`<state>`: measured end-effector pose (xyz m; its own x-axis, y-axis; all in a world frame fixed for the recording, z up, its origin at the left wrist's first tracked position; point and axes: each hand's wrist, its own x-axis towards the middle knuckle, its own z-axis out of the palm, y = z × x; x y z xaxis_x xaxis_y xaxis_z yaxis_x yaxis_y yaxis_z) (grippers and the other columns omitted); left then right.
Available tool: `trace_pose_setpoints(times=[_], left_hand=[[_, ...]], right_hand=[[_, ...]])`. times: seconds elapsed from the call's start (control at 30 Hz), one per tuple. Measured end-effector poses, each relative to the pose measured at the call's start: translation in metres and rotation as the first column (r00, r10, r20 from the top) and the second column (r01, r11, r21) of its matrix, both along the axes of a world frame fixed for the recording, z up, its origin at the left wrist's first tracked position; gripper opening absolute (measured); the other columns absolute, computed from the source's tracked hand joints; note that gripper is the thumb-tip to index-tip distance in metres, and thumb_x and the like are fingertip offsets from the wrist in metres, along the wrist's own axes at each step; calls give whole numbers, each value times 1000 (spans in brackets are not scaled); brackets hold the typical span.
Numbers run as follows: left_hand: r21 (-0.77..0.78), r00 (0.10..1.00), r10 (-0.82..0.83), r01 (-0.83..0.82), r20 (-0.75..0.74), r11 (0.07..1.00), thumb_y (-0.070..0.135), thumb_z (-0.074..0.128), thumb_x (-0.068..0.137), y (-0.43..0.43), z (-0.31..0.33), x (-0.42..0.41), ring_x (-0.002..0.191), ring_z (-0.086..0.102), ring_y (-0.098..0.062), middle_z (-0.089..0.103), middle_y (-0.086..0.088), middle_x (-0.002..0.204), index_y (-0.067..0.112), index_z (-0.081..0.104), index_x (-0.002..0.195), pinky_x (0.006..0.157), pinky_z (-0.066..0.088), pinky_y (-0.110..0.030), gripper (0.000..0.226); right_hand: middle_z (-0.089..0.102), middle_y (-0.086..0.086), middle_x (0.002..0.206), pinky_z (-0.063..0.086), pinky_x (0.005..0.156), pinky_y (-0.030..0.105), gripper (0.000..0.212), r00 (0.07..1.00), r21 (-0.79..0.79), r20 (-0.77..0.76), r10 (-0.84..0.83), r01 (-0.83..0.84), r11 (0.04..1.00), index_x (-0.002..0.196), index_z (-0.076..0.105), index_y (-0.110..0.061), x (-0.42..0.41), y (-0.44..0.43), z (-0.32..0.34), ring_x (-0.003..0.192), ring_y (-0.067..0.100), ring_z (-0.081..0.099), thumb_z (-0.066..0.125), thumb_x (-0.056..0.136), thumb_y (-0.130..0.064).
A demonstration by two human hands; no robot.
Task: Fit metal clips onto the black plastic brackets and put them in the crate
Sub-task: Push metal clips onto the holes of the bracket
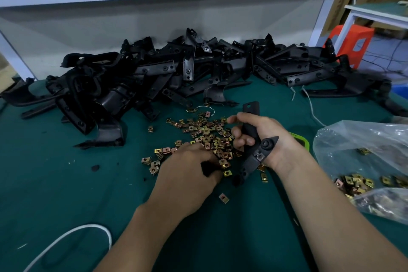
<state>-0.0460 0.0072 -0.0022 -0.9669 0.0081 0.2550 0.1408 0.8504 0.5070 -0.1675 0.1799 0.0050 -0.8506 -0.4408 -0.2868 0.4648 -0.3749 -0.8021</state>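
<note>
One black bracket [249,162] sits mid-worktop [66,183], the right hand [265,134] curling its grip round it. The left hand [187,174] covers the loose metal clips [205,132]; whether its grip pinches one, I cannot tell. The far heap of brackets [154,77] suggests most work remains; no crate shows.

The left hand [189,174] hides its own fingers among the metal clips [207,130]; the right hand [268,136] covers the middle of the black bracket [250,162].

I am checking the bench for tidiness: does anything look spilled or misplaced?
Yes. The metal clips lie spilled over the green mat, one clip strays apart from the heap, and black crumbs lie left of it.
</note>
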Motion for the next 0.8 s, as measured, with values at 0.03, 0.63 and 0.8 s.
trace_pose_setpoints(times=[0.03, 0.63, 0.8], left_hand=[[15, 1000, 4, -5, 28, 1000, 39, 76, 85, 1, -2, -1, 96, 47, -3, 58, 19, 90, 34, 76, 91, 80, 46, -31, 8], [712, 985, 125, -170, 116, 681, 6, 74, 89, 0, 8, 7, 72, 76, -14, 78, 2, 77, 20, 61, 85, 57, 56, -20, 20], [925, 982, -53, -150, 180, 350, 21, 81, 74, -1, 11, 7, 76, 77, -20, 79, -14, 91, 12, 78, 86, 57, 55, -19, 16]], right_hand=[[53, 13, 62, 42, 43, 24, 26, 1000, -6, -3, 0, 0, 1000, 90, 68, 3, 0, 0, 0, 38, 12, 31, 56, 100, -18], [75, 8, 95, 59, 77, 33, 31, 956, -440, -22, -291, 252, 862, 89, 82, -13, -10, -11, -5, 77, 15, 70, 56, 102, -25], [72, 3, 85, 60, 78, 35, 24, 953, -585, 26, -303, 260, 768, 78, 78, -15, -5, -12, 1, 68, 12, 66, 59, 91, -11]])
